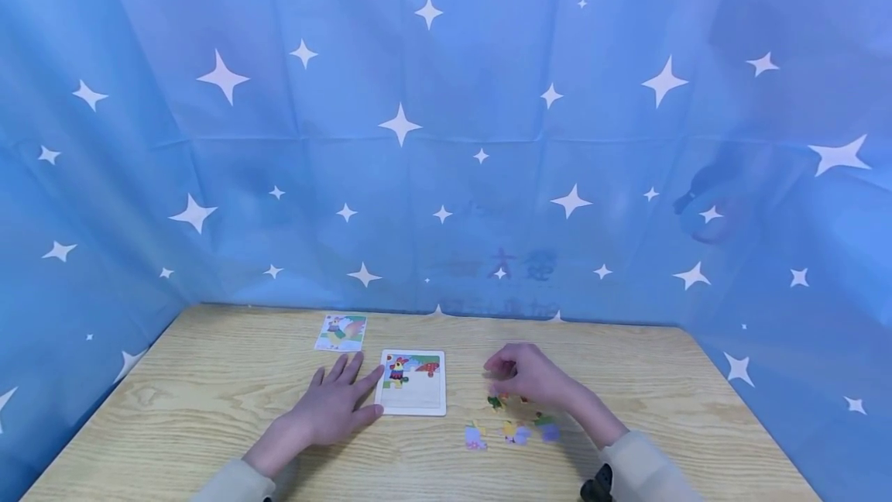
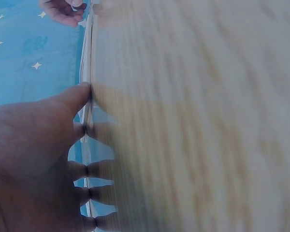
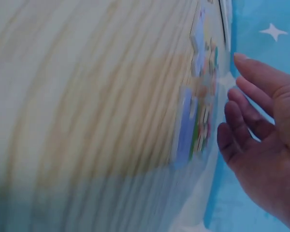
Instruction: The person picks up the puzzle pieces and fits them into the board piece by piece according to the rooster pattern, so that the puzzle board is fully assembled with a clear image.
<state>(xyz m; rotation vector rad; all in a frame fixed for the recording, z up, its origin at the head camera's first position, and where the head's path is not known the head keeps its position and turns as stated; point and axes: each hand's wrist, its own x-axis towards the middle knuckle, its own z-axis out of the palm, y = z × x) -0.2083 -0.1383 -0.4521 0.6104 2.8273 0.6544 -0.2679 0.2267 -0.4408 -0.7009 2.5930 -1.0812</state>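
Note:
My left hand (image 1: 333, 407) lies spread on the table, its thumb and index fingertips at the left edge of a white puzzle tray (image 1: 440, 406). Several joined pieces with a rooster picture (image 1: 399, 369) fill the tray's top and left side; its lower right part shows bare white. My right hand (image 1: 533, 375) hovers above loose puzzle pieces, its fingers loosely curved. In the right wrist view, no piece shows between the thumb (image 3: 253, 70) and fingers. Below this hand lie a purple piece (image 1: 475, 437), a yellow and lilac piece (image 1: 516, 432) and several green and red ones.
A square picture card (image 1: 341, 333) lies behind my left hand, near the table's back edge. The wooden table (image 1: 230, 378) meets a blue curtain (image 1: 488, 161) with white stars at its back and sides.

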